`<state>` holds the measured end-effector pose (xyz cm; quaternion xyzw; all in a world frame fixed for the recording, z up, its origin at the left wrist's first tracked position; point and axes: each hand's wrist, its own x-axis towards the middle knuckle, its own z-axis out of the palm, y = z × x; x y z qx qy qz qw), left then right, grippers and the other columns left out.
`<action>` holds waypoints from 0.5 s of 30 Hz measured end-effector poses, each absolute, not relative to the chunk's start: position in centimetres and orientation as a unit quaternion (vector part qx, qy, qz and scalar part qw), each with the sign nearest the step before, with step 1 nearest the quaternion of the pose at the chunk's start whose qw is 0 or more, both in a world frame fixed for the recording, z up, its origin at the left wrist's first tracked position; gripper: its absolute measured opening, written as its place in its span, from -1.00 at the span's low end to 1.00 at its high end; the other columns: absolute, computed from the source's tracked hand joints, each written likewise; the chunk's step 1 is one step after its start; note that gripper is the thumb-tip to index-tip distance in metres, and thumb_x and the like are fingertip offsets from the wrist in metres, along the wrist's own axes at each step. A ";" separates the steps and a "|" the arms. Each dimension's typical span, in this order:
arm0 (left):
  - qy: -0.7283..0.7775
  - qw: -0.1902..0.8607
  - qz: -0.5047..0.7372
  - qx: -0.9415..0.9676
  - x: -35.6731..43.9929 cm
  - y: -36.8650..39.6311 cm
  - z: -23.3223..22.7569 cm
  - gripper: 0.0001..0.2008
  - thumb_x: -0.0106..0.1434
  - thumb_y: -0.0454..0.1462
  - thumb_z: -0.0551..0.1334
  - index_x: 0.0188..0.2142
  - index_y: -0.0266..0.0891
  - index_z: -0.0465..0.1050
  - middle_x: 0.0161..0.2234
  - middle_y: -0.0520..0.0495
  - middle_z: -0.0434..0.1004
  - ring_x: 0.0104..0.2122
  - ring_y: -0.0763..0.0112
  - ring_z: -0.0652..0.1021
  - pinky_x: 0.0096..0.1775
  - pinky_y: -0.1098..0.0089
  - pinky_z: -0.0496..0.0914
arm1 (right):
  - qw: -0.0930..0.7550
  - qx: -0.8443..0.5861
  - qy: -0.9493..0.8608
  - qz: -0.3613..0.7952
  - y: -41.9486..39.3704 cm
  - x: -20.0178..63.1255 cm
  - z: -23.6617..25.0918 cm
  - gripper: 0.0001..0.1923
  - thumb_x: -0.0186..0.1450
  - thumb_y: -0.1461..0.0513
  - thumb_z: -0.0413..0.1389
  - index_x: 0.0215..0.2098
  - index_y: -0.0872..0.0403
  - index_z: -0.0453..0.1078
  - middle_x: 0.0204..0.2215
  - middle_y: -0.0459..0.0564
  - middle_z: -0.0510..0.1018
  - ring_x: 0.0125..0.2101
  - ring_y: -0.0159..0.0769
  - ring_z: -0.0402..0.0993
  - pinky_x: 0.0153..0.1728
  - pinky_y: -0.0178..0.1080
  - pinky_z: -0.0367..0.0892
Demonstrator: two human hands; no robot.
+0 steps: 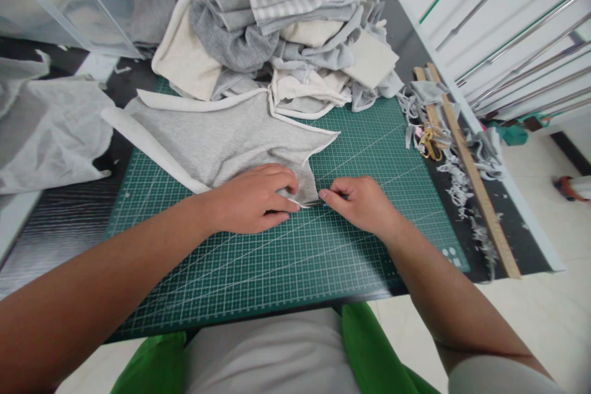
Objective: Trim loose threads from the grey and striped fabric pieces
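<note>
A light grey knit fabric piece (198,132) with white bound edges lies on the green cutting mat (258,271). My left hand (256,197) rests on its near edge, with the thumb and fingers closed on the cloth near the lower corner. My right hand (357,200) is closed at that same corner, just to the right. From its fingertips a thin dark pointed tool (314,202) reaches along the white edge. Most of this tool is hidden in the hand, so its kind does not show.
Behind the piece rises a heap of grey, cream and striped garments (286,31). Pale cloth (50,129) lies at the left by a clear plastic bin (87,0). Along the right edge are a wooden ruler (480,191), gold-handled scissors (430,144) and fabric scraps (457,188).
</note>
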<state>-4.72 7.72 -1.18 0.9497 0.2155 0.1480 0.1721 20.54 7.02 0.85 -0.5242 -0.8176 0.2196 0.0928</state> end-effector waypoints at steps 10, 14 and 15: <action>0.209 0.173 0.157 0.950 -4.8 7.7 -1.3 -0.78 0.29 -0.22 0.19 -0.10 -0.08 0.54 -0.04 -0.10 0.40 0.01 0.21 0.38 0.08 0.09 0.28 | 0.086 -0.525 -0.820 0.211 6.9 20.4 0.8 -0.59 0.32 0.03 0.02 -0.60 0.07 0.30 -0.68 -0.17 0.34 -0.61 -0.45 0.19 -0.52 -0.30 -0.03; 0.205 0.172 0.160 0.950 -4.7 7.7 -1.3 -0.78 0.30 -0.21 0.18 -0.10 -0.10 0.54 -0.03 -0.11 0.39 0.01 0.21 0.38 0.08 0.09 0.28 | 0.088 -0.523 -0.822 0.209 6.8 20.3 0.9 -0.60 0.32 0.04 0.03 -0.60 0.07 0.30 -0.67 -0.16 0.35 -0.61 -0.45 0.20 -0.51 -0.30 -0.02; 0.205 0.172 0.160 0.950 -4.7 7.7 -1.4 -0.78 0.30 -0.21 0.18 -0.10 -0.10 0.54 -0.03 -0.11 0.39 0.01 0.21 0.38 0.08 0.09 0.28 | 0.089 -0.523 -0.822 0.208 6.8 20.3 0.9 -0.60 0.32 0.04 0.03 -0.60 0.07 0.29 -0.67 -0.16 0.34 -0.61 -0.46 0.20 -0.51 -0.30 -0.02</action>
